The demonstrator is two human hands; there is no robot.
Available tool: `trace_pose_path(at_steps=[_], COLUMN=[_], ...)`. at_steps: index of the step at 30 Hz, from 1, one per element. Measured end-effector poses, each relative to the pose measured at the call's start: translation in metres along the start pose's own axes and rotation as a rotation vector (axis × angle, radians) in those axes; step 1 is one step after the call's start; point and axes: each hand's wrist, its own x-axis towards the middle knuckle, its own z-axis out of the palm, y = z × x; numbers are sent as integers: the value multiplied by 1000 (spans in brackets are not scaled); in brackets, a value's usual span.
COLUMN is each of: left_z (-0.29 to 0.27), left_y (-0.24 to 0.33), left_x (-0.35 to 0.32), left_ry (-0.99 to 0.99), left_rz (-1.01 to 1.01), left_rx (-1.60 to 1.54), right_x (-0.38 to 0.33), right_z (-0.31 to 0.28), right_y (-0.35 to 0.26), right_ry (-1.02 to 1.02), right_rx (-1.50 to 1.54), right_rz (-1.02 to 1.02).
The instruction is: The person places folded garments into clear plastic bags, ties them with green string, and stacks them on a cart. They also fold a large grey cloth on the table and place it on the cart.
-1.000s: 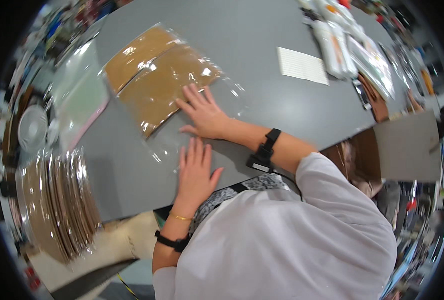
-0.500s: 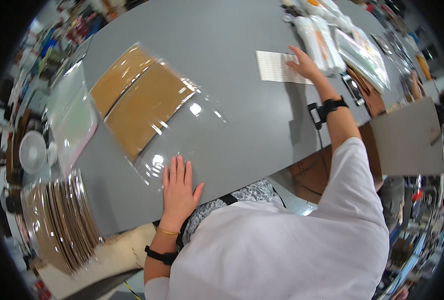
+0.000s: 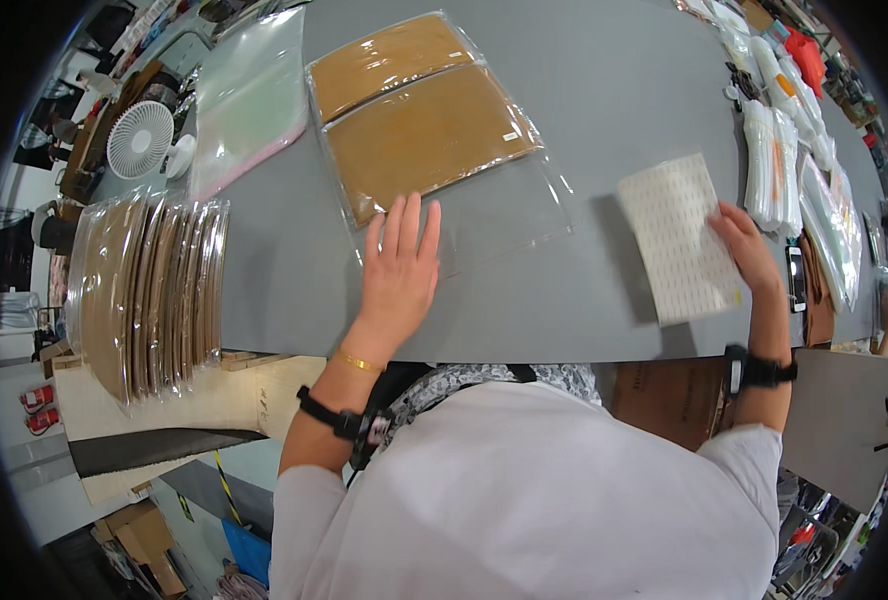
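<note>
In my right hand (image 3: 751,252) is a white sheet of small stickers (image 3: 679,240), pinched by its right edge and tilted up off the table, its shadow falling to the left. My left hand (image 3: 398,278) lies with fingers stretched out, palm down, at the lower part of a clear plastic sleeve (image 3: 509,215). Its fingertips reach the edge of a folded brown piece (image 3: 429,135) inside that sleeve. Beyond it is a second brown panel (image 3: 394,65), separated by a dark gap. A small white label (image 3: 511,136) shows on the nearer panel.
Upright brown pieces in clear sleeves (image 3: 149,295) stand in a row at the left edge. Behind them are clear bags (image 3: 254,100) and a white fan (image 3: 142,140). Rolled plastic bags (image 3: 772,165), a phone (image 3: 796,278) and brown material (image 3: 818,305) lie along the right.
My right hand has taken hold of the sticker sheet, lifted it off the table and drawn it nearer. My left hand stays flat by the sleeve. The view has turned.
</note>
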Motion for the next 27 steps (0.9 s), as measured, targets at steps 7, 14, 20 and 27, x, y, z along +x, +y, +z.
trace_pose_path(at_steps=[7, 14, 20, 27], left_z=[12, -10, -16, -10], left_y=[-35, -48, -49, -39], left_x=[44, 51, 48, 61], left_ry=[123, 205, 212, 169], left_rz=[-105, -23, -13, 1], left_rx=[-270, -154, -121, -161], right_x=[-56, 9, 5, -16], right_z=[141, 286, 330, 346], right_y=[-30, -56, -72, -63], right_ry=[-472, -438, -100, -43], right_rx=[275, 751, 699, 686], right_rz=[368, 212, 1, -18])
